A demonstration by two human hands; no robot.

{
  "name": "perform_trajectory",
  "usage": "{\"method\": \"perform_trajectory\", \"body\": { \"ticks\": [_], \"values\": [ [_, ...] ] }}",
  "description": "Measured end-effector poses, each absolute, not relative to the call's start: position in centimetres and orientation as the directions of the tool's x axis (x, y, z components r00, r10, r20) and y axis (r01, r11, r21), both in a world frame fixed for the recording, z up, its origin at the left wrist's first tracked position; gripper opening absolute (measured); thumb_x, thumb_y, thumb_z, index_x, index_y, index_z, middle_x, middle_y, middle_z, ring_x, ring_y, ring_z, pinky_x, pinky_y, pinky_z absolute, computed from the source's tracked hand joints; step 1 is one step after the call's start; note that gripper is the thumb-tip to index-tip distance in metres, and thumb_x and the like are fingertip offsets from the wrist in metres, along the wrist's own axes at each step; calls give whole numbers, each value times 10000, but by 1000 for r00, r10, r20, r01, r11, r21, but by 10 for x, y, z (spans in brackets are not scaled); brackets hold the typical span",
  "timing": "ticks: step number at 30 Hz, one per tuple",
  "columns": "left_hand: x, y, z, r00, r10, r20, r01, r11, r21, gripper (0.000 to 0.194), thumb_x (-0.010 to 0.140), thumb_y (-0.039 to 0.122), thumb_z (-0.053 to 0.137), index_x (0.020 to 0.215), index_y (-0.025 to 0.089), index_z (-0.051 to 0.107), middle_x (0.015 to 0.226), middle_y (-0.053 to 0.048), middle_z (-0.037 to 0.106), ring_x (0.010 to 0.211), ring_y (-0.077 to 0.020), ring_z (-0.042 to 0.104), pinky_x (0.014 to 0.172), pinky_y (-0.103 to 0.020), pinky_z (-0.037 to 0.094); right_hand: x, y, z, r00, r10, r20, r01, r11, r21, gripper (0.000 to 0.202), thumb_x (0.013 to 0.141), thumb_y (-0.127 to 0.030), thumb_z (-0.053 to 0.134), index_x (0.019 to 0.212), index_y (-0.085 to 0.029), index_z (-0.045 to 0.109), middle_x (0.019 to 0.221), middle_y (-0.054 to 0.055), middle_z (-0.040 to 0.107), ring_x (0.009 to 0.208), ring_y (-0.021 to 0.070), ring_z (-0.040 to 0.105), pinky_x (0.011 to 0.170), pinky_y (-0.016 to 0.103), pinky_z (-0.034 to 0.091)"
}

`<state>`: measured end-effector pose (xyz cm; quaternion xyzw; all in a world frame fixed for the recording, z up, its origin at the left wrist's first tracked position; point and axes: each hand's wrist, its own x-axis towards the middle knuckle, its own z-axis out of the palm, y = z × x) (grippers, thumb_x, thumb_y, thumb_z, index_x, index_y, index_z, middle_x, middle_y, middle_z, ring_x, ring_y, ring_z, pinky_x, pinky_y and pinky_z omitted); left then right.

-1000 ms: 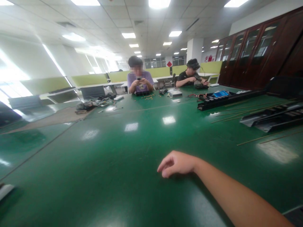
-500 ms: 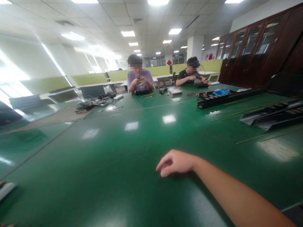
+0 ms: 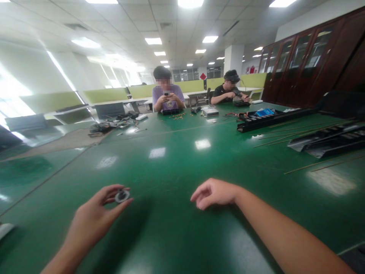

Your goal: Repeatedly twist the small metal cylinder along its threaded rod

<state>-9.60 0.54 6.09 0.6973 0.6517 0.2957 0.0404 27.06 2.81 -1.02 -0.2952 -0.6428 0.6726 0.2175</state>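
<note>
Between the thumb and fingers of my left hand (image 3: 95, 213) is a small round part (image 3: 122, 196) with a light grey rim and a dark centre; its exact kind is too small to tell. That hand is raised above the green table (image 3: 171, 236), its shadow falling to the right. My right hand (image 3: 214, 195) reaches in from the right, low over the tabletop or resting on it. Its fingers are loosely curled, with a gap between thumb and fingertips, and I see nothing in them.
Across the table, a person in purple (image 3: 168, 95) holds a phone and another person in black (image 3: 228, 91) handles something dark. Black channel-shaped trays (image 3: 310, 146) and thin rods (image 3: 273, 142) lie at right. A pile of cables and parts (image 3: 114, 125) is far left.
My left hand has come into view from the lower left, holding the small round part. My right hand has stayed almost in place, and the view has shifted slightly.
</note>
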Motion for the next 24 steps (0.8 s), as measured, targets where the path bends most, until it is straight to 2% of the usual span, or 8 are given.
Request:
{"method": "perform_trajectory", "body": {
  "ticks": [3,7,12,16,18,19,21,24],
  "values": [
    [-41,22,52,257,921,292,789,-374,488,372,760,468,684,1021,211,624,942,-19,723,873,-221,684,834,-343,546,281,36,-14,-681,727,-87,44,-78,-996,367,677,-196,799,1026,-126,711,900,64,726,779,149,674,757,287,526],
    [25,18,39,496,833,247,639,-542,545,208,778,249,655,984,229,648,968,-12,697,888,-184,654,833,-308,516,286,48,-19,-426,903,-50,72,-21,-997,178,764,-195,693,925,-123,679,792,47,705,644,127,637,647,261,502],
    [43,6,23,664,700,263,506,-679,532,243,793,215,663,1033,252,653,914,-18,659,848,-180,606,785,-320,481,280,51,-24,-321,947,-22,120,18,-993,210,902,-325,565,931,-138,655,734,34,677,604,124,616,576,234,448],
    [32,11,13,679,659,324,440,-718,540,246,818,240,662,1063,249,648,913,-29,655,844,-182,597,788,-328,469,270,39,-21,-409,908,87,79,131,-988,417,976,-459,405,961,-129,659,748,52,678,624,141,626,601,252,446],
    [29,14,7,655,673,344,431,-706,561,239,815,238,664,1053,242,650,905,-30,655,831,-180,598,786,-326,468,266,31,-17,-447,882,146,76,200,-977,450,976,-494,392,989,-133,660,774,52,678,653,149,627,638,266,459],
    [29,16,5,640,684,350,435,-698,569,237,812,237,665,1049,240,650,905,-30,656,832,-181,600,788,-327,468,265,27,-14,-456,874,166,125,247,-961,412,953,-492,456,996,-139,666,796,50,679,687,155,629,661,269,466],
    [30,17,1,609,714,346,452,-671,589,244,806,234,668,1048,242,646,921,-31,660,848,-187,606,795,-330,468,263,19,-8,-471,864,178,279,337,-899,356,819,-458,681,1014,-160,677,848,42,685,738,169,623,684,266,464],
    [33,16,-2,541,773,331,469,-604,644,322,776,206,681,1087,243,603,977,-28,659,898,-195,616,822,-334,472,264,13,-1,-496,848,185,387,407,-827,364,736,-373,764,1032,-180,677,880,37,687,785,187,628,724,276,475]
  ]
}}
